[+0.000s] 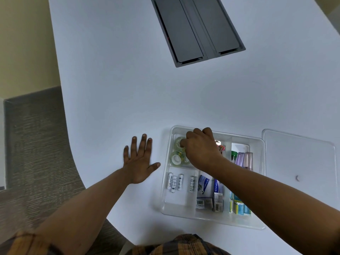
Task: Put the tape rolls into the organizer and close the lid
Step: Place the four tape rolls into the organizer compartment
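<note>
Head view: my right hand (201,148) is curled over the tape rolls (179,153) in the organizer's (166,181) far-left compartment, seating them; actual grip hidden, can't tell. Left hand (139,161) lies flat, fingers released, on the tabletop (110,89) just left for bracing. Lid (299,162) off, right of organizer.
</note>
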The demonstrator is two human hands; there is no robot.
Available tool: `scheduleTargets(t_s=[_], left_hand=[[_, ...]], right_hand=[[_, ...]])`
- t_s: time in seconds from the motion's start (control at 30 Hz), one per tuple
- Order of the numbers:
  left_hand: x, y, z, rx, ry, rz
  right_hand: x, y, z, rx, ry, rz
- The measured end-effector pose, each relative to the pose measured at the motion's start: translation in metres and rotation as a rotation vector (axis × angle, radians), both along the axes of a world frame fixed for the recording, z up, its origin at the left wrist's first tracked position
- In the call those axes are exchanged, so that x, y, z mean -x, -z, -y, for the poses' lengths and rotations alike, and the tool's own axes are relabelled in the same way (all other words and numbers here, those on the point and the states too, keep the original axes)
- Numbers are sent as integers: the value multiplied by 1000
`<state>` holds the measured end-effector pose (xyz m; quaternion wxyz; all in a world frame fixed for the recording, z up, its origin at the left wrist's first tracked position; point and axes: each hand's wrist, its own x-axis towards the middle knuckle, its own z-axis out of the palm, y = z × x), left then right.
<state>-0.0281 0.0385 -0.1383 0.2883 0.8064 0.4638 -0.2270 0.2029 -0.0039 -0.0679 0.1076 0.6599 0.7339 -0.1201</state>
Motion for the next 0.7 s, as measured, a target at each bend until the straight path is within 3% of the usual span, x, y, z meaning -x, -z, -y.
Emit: scheduleTargets(t_s=[0.2, 0.7], left_hand=[[0, -3, 0, 11, -2, -3], [-1, -5, 1, 8, -7, 3]], right_hand=[[-1, 1, -5, 78, -36, 18], [-3, 3, -3, 23, -37, 38]])
